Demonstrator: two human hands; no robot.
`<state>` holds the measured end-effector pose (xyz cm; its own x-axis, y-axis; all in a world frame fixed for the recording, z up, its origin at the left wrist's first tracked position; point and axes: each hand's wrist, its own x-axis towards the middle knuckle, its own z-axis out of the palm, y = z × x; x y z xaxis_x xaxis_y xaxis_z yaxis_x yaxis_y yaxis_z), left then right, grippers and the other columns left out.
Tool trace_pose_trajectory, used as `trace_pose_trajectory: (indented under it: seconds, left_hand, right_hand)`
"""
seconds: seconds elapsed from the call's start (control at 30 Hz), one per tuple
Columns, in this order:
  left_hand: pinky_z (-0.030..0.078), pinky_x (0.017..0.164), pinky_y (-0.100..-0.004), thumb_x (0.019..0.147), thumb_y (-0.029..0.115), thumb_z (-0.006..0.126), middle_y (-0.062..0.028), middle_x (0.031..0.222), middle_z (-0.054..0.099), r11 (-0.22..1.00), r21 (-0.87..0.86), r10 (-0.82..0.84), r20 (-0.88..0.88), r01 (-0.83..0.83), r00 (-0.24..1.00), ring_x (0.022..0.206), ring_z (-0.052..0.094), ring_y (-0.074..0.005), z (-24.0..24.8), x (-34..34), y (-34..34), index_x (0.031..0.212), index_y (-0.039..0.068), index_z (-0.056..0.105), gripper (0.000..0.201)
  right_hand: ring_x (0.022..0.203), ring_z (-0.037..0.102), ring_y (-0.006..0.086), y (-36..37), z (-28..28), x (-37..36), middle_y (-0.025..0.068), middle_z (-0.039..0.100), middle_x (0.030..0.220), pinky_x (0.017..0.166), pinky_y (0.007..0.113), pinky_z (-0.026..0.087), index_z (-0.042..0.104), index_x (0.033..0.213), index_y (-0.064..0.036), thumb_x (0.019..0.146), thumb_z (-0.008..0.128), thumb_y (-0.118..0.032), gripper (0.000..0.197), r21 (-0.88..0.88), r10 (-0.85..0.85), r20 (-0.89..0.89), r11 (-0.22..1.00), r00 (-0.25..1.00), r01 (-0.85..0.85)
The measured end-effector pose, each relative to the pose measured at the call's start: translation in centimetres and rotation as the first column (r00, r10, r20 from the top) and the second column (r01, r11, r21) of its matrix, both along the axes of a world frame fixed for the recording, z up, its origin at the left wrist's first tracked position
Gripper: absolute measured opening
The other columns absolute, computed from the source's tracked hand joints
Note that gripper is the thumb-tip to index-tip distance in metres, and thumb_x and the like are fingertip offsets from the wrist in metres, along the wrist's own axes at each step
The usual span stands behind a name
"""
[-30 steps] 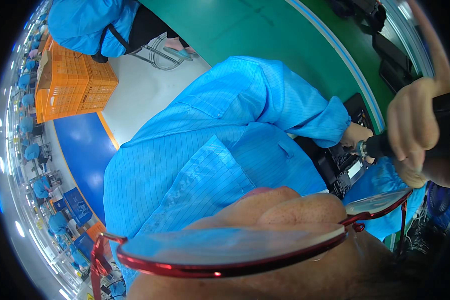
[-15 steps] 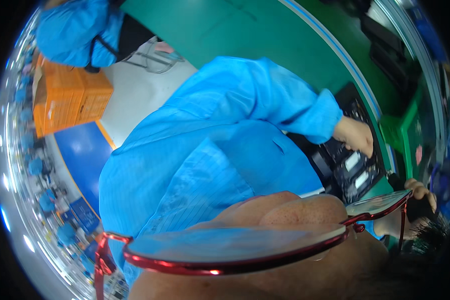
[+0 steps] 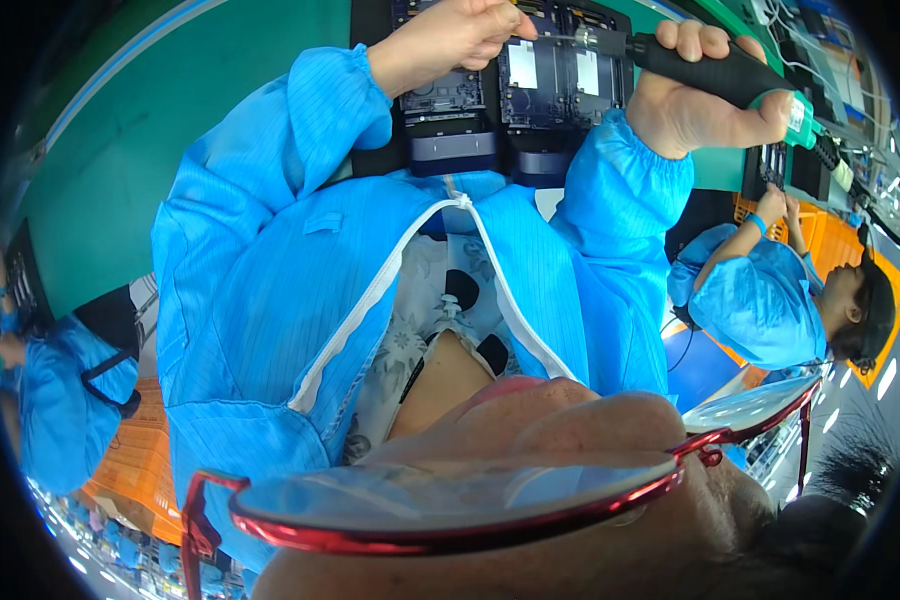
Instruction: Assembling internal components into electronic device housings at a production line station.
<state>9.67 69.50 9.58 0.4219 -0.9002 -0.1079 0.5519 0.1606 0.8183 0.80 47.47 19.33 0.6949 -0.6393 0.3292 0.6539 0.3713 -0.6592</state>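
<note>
My right hand [image 3: 705, 95] is wrapped round the black handle of an electric screwdriver [image 3: 705, 70], which has a green end cap with a cable running from it. The screwdriver's thin metal bit points left. My left hand [image 3: 455, 45] is closed in a pinch, its fingertips right by the tip of the bit; whatever is between them is too small to make out. Below and behind both hands lie dark device housings [image 3: 550, 95] with white rectangular labels inside. Another dark housing [image 3: 445, 100] sits under my left hand.
A green work surface [image 3: 170, 150] extends to the left. At the right, a co-worker in a blue smock [image 3: 760, 295] handles a dark part, near an orange crate [image 3: 830, 235]. Another person in blue [image 3: 70, 400] is at the far left, beside orange crates [image 3: 135, 455].
The view has swung round, so the housings shift from the right side to the top middle. My left hand has gone from over the housings to a pinch at the screwdriver's bit.
</note>
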Motion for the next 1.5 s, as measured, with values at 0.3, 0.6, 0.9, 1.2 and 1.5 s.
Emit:
trace_pose_trajectory:
  seconds: [0.3, 0.6, 0.9, 1.2, 1.5]
  left_hand:
    - [0.026, 0.051, -0.0218, 0.111, 0.033, 0.05, 0.0088, 0.067, 0.038, 0.997, 0.069, 0.019, -0.029, -0.017, 0.999, 0.056, 0.03, -0.0038, -1.1, -0.1, -0.6, 0.105, 0.002, 0.063, 0.034]
    - [0.028, 0.051, -0.0221, 0.109, 0.031, 0.053, 0.0084, 0.067, 0.042, 0.998, 0.062, 0.015, -0.04, -0.013, 0.999, 0.056, 0.034, -0.0039, -3.1, 1.1, -2.4, 0.101, 0.003, 0.065, 0.032]
    - [0.031, 0.051, -0.0222, 0.108, 0.03, 0.056, 0.0074, 0.068, 0.047, 0.988, 0.112, 0.097, 0.078, -0.106, 0.992, 0.057, 0.038, -0.004, -2.8, 1.2, -3.0, 0.099, 0.003, 0.067, 0.031]
    - [0.039, 0.055, -0.0219, 0.105, 0.023, 0.062, 0.0034, 0.076, 0.061, 0.939, 0.048, 0.274, 0.494, -0.34, 0.825, 0.062, 0.048, -0.0046, -1.5, -0.9, -3.3, 0.102, 0.004, 0.072, 0.021]
    - [0.061, 0.089, -0.0289, 0.101, 0.003, 0.058, -0.0137, 0.109, 0.069, 0.976, 0.132, 0.179, -0.05, -0.171, 0.983, 0.097, 0.071, -0.0205, 3.7, -3.0, -3.2, 0.122, -0.005, 0.059, 0.022]
  right_hand:
    - [0.064, 0.054, 0.0214, 1.0, -1.6, 0.8, 0.0091, 0.062, 0.081, 0.06, 0.037, 0.047, 0.066, 0.11, -0.0083, 0.091, 0.064, -0.061, 0.056, -0.14, 0.103, 0.05, 0.986, 0.993, -0.095]
    - [0.063, 0.053, 0.021, 0.0, -3.6, 2.6, 0.0078, 0.061, 0.079, 0.058, 0.036, 0.047, 0.066, 0.109, -0.0091, 0.091, 0.064, -0.061, 0.055, -0.117, 0.076, 0.028, 0.991, 0.997, -0.073]
    - [0.064, 0.055, 0.0211, -0.2, -3.2, 2.9, 0.0086, 0.062, 0.079, 0.059, 0.037, 0.049, 0.065, 0.11, -0.0076, 0.094, 0.061, -0.058, 0.053, -0.281, 0.1, 0.043, 0.956, 0.994, -0.084]
    - [0.064, 0.056, 0.0217, 0.9, -1.1, 0.7, 0.0094, 0.062, 0.08, 0.06, 0.037, 0.05, 0.065, 0.112, -0.0067, 0.095, 0.059, -0.057, 0.053, -0.251, 0.104, 0.101, 0.965, 0.989, -0.076]
    - [0.063, 0.057, 0.0212, -6.1, 2.2, -10.9, 0.0089, 0.063, 0.079, 0.06, 0.038, 0.052, 0.065, 0.112, -0.0058, 0.098, 0.06, -0.052, 0.048, -0.455, -0.182, 0.097, 0.866, 0.979, 0.206]
